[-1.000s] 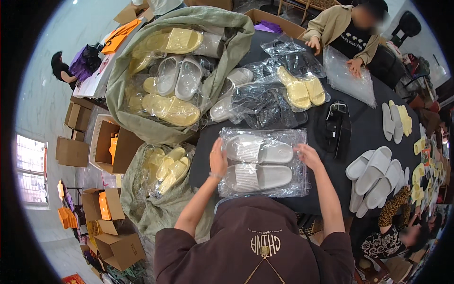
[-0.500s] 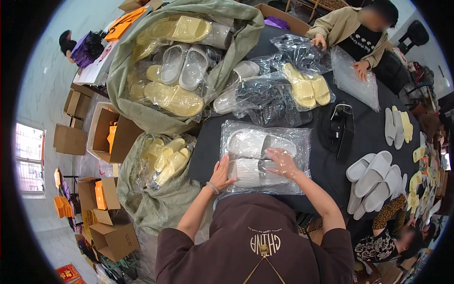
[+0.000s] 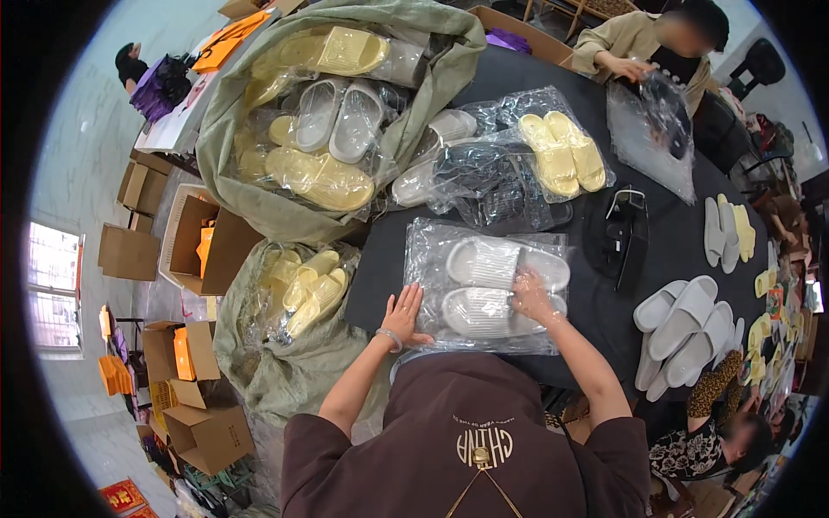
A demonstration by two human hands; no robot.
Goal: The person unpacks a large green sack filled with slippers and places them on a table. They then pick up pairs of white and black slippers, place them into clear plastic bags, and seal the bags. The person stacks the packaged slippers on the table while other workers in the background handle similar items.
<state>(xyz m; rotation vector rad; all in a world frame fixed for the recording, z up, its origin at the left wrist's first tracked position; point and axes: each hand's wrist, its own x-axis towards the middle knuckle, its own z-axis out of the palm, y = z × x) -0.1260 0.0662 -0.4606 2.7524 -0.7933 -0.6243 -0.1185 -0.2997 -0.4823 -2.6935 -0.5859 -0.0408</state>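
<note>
A clear plastic bag point(image 3: 432, 250) holding a pair of white slippers point(image 3: 484, 263) lies flat on the black table point(image 3: 384, 259) in front of me. My left hand point(image 3: 404, 315) rests flat with spread fingers on the bag's near left corner. My right hand point(image 3: 531, 295) presses down on the middle of the bag, over the slippers. Neither hand grips anything.
Bagged yellow slippers point(image 3: 561, 155), dark slippers point(image 3: 492, 194) and a black pair point(image 3: 622, 233) lie farther back. Loose white slippers point(image 3: 682, 324) are piled at right. A large green sack point(image 3: 285, 147) of bagged slippers stands at left. A person point(image 3: 648, 43) works across the table; cardboard boxes point(image 3: 194, 242) sit on the floor.
My hands moved from the bag's two sides: the left slid down to its near left corner, the right onto its middle. The bag now lies flatter.
</note>
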